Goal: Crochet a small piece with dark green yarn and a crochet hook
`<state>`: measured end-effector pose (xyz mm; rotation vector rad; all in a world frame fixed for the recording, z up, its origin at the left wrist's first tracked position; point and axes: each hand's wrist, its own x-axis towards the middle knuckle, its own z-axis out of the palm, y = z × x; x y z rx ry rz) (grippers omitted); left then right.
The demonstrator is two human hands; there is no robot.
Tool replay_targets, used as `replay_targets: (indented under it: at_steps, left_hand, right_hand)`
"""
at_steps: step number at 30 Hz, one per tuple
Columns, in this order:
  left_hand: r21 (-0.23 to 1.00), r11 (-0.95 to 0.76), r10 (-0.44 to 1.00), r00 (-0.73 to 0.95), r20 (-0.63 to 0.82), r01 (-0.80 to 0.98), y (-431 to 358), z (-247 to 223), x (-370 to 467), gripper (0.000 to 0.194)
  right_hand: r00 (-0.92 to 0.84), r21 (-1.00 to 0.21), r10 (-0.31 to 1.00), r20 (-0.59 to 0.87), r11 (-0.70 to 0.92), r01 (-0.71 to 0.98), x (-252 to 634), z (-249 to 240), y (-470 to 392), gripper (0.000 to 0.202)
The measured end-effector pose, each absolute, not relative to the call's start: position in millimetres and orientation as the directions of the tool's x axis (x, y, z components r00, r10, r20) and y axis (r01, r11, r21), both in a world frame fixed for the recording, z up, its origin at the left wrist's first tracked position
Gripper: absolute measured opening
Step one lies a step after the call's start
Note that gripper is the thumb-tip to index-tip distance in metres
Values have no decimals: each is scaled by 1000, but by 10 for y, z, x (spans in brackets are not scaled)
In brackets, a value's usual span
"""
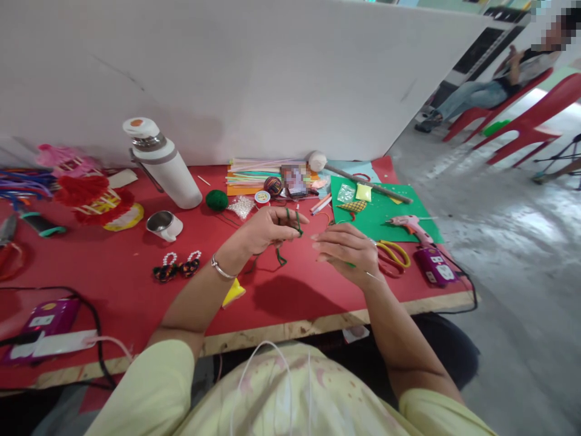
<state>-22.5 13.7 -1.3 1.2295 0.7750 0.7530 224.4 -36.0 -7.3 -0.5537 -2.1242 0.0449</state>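
Above the red table, my left hand point(271, 230) has green yarn point(287, 214) looped around its fingers, and its thumb presses near the strand. A loose tail of the yarn hangs below that hand. My right hand point(347, 248) is a short gap away, its fingers stretched out towards the left hand and no object visible in them. Behind my left hand lie a dark green yarn ball point(216, 200), a bag of white beads point(242, 207) and a thread spool point(262, 198). Scissors point(396, 257) with red and yellow handles lie beside my right wrist.
On the left stand a white bottle point(169, 172), a steel cup point(164, 226) and red fringed crafts point(91, 200). Two beaded pompom pieces point(177, 267) lie nearer. At right, a pink glue gun point(411, 225) rests on a green sheet point(372, 227), near a purple box point(436, 266) with a cable.
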Motion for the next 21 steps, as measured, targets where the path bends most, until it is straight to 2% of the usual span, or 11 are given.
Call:
replay_targets:
  at_steps: [4,9,14,17,21]
  left_hand:
    - [979,187,824,557,-108,-87,161,-52,-230,41]
    - [949,284,788,597,-152,-133,167,-63,-223,42]
    - [943,294,828,534,-169,-157,140,-24,-199,36]
    - [956,251,855,498,-145,-151,124,-15,-189,32]
    - [977,174,876,473,-97,-122,108,-13,-183,30]
  right_hand:
    - [-499,-168,354,791,910,380,2239,-91,-363,30]
    - [-556,-52,308,772,902,428,2284,-115,-412,39]
    - [-610,35,291,737,885,464,2326,-118,-415,37]
    - [-558,-89,334,759,903,419,2314,-107,-389,41]
    - [-430,-381,485,761,872,308,2253,-112,-385,35]
